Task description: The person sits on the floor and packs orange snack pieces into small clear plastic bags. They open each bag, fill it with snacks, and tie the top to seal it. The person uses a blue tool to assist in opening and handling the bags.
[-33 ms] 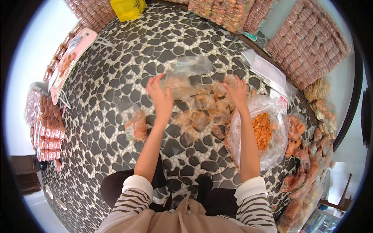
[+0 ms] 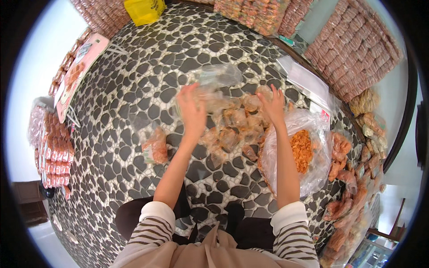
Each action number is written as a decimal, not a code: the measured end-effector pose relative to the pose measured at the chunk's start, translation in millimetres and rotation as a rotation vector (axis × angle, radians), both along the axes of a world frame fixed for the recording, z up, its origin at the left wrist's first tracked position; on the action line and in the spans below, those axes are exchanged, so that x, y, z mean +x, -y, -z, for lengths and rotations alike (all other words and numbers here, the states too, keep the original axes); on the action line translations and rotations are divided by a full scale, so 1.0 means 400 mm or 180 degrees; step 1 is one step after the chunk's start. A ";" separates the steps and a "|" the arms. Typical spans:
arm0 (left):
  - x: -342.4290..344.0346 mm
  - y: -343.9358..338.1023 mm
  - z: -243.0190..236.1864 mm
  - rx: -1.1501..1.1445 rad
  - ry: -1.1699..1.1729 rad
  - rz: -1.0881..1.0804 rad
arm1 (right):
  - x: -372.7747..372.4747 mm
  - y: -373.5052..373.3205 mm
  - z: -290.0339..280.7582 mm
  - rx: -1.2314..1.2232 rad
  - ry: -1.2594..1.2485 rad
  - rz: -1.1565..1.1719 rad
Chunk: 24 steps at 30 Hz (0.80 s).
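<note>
My left hand point(image 2: 192, 109) is slightly blurred, its fingers stretched out over a clear plastic bag point(image 2: 212, 99) that is smeared by motion. To its right, my right hand point(image 2: 273, 108) has its fingers apart above a pile of small clear bags of orange snack pieces point(image 2: 239, 118); nothing shows in its grasp. Just beyond both hands lies a flat clear plastic bag point(image 2: 221, 75). Left of my left forearm a larger filled snack pack point(image 2: 156, 147) lies on the floor. Below my right hand, partly behind my forearm, sits a big open plastic sack point(image 2: 317, 156) with loose orange chips point(image 2: 301, 152).
Filled snack bags point(image 2: 344, 201) crowd the right side. White flat packs point(image 2: 304, 78) lie at the upper right, before tall stacks of packs point(image 2: 355, 44). On the left are a low pink table point(image 2: 91, 56) and stacked packs point(image 2: 56, 149). A yellow bag point(image 2: 145, 11) stands far off.
My left hand has shifted to the right over the blurred plastic bag. My right hand has hardly moved.
</note>
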State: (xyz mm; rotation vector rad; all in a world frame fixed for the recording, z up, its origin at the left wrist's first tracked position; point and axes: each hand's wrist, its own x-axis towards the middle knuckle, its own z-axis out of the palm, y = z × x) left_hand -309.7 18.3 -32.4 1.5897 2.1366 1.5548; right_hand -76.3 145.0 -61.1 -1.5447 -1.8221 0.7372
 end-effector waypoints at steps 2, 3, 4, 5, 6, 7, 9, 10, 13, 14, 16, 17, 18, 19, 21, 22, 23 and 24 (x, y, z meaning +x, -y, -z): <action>0.087 -0.076 0.040 -0.0014 0.0260 0.1224 | -0.002 -0.066 0.045 -0.0419 0.0002 0.0165; 0.139 -0.114 0.076 -0.0525 0.0700 0.1481 | -0.003 -0.097 0.073 -0.0621 -0.0026 0.0261; 0.184 -0.148 0.119 -0.0880 0.0973 0.1682 | -0.002 -0.126 0.101 -0.0729 0.0221 0.0246; 0.223 -0.164 0.166 -0.1125 0.0872 0.1571 | -0.001 -0.152 0.132 -0.0852 0.0443 0.0242; 0.257 -0.169 0.212 -0.1401 0.0720 0.1427 | 0.000 -0.179 0.162 -0.0998 0.0681 0.0255; 0.272 -0.175 0.254 -0.1941 0.0639 0.1313 | 0.005 -0.205 0.191 -0.0984 0.0959 0.0285; 0.275 -0.187 0.322 -0.2185 0.0001 0.1024 | 0.027 -0.250 0.243 -0.1104 0.1595 0.0382; 0.273 -0.191 0.346 -0.2436 -0.0280 0.0895 | 0.038 -0.273 0.266 -0.1227 0.1722 -0.0031; 0.248 -0.221 0.385 -0.2614 -0.0195 0.1015 | 0.044 -0.327 0.330 -0.1662 0.1656 -0.0767; 0.242 -0.234 0.388 -0.2676 -0.0119 0.1020 | 0.028 -0.323 0.357 -0.1717 0.1276 -0.0642; 0.239 -0.251 0.391 -0.2839 0.0027 0.1020 | 0.011 -0.302 0.390 -0.1816 0.0917 -0.0543; 0.237 -0.253 0.393 -0.2875 0.0040 0.1032 | -0.006 -0.281 0.402 -0.1847 0.0935 -0.0579; 0.237 -0.250 0.395 -0.2907 0.0060 0.1053 | -0.025 -0.258 0.408 -0.1886 0.0959 -0.0596; 0.235 -0.245 0.399 -0.2853 0.0024 0.1026 | -0.044 -0.232 0.408 -0.1949 0.0837 -0.0522; 0.225 -0.219 0.411 -0.2466 0.0014 0.0976 | -0.082 -0.168 0.394 -0.2153 0.0651 -0.0297; 0.220 -0.202 0.419 -0.2298 -0.0006 0.0927 | -0.098 -0.139 0.380 -0.2231 0.0373 -0.0285; 0.215 -0.185 0.427 -0.2025 0.0044 0.0881 | -0.112 -0.113 0.363 -0.2355 0.0138 -0.0237; 0.208 -0.167 0.435 -0.1816 0.0103 0.0834 | -0.125 -0.090 0.345 -0.2484 -0.0101 -0.0179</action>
